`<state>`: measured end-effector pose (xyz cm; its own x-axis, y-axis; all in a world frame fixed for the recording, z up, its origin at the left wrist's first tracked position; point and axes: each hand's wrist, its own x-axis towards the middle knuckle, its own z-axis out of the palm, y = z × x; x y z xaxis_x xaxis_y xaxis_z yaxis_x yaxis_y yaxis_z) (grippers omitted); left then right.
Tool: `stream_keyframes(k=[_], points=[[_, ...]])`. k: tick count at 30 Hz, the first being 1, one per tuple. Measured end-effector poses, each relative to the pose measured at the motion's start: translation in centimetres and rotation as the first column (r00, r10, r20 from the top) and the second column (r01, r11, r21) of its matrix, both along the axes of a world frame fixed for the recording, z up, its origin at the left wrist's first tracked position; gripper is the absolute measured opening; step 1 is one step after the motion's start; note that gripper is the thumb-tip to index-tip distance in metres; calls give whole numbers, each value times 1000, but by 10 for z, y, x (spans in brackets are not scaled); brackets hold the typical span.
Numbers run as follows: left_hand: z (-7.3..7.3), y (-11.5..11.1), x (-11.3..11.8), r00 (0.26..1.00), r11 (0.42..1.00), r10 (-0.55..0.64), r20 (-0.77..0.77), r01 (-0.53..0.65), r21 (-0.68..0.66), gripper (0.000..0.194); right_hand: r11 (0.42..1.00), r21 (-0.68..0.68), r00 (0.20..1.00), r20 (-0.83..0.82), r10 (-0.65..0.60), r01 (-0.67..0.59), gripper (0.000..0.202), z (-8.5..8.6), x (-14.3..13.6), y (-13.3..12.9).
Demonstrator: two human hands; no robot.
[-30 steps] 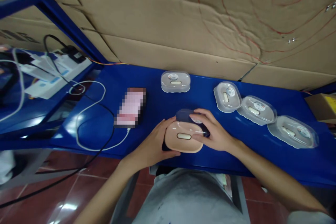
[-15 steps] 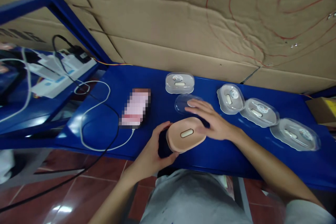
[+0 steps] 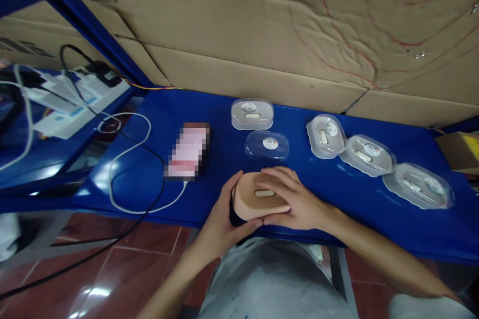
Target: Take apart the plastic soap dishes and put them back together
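A peach-coloured rounded box (image 3: 245, 199) with a cream oval piece on its top is near the front edge of the blue table (image 3: 220, 154). My left hand (image 3: 226, 219) grips its left side, thumb at the front. Over its right part lies my right hand (image 3: 295, 202), fingers on the top and thumb at the front, so both hands hold the box. Just behind it a clear plastic lid (image 3: 258, 148) with a round label rests on the table.
A clear-covered box (image 3: 250, 120) stands at the back; several more (image 3: 329, 143) form a row on the right. To the left lie a phone (image 3: 189, 152) with a white cable and a power strip (image 3: 71, 119). Cardboard (image 3: 224, 25) rises behind the table.
My right hand has moved from beside the clear lid down onto the peach box and now grips it. The box has turned slightly, showing more of its front side.
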<state>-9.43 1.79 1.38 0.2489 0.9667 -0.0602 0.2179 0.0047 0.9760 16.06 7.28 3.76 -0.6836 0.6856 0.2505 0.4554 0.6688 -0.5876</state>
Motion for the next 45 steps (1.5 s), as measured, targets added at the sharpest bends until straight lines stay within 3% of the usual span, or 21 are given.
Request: stream_keyframes(k=[6, 10, 13, 17, 26, 31, 34, 38, 41, 43, 45], points=[[1, -8, -3, 999, 1000, 11, -30, -12, -25, 106, 997, -77, 997, -78, -1, -5, 65, 7, -3, -1], [1, -20, -17, 974, 1000, -10, -228, 10, -4, 107, 995, -38, 990, -101, -94, 90, 53, 5, 1, 4], [0, -29, -28, 906, 990, -65, -418, 110, 85, 98, 982, 46, 983, -17, -183, 183, 54, -1, -1, 6], [-3, -31, -30, 834, 936, -125, -537, 278, 214, 94, 978, 70, 973, 115, -202, 195, 58, -3, -8, 8], [0, -28, -28, 792, 881, -191, -579, 398, 254, 81, 988, 56, 976, 154, -154, 147, 64, -6, -5, 17], [3, -31, -35, 803, 895, -200, -562, 383, 229, 77, 991, 69, 985, 124, -120, 112, 64, -7, -2, 16], [3, -31, -37, 821, 916, -174, -544, 338, 217, 77, 984, 121, 988, 67, -139, 130, 52, -2, 3, 16], [0, -30, -36, 824, 930, -95, -559, 274, 245, 76, 937, 186, 954, -7, -299, 295, 39, 0, 16, 24], [0, -31, -34, 809, 931, -65, -585, 259, 256, 75, 894, 277, 930, 7, -368, 352, 35, 3, 31, 34], [1, -32, -33, 805, 926, -65, -590, 268, 264, 76, 820, 379, 887, -4, -462, 429, 34, 9, 43, 41], [3, -33, -31, 804, 920, -67, -591, 280, 276, 77, 702, 447, 795, -34, -606, 554, 37, 13, 56, 48]])
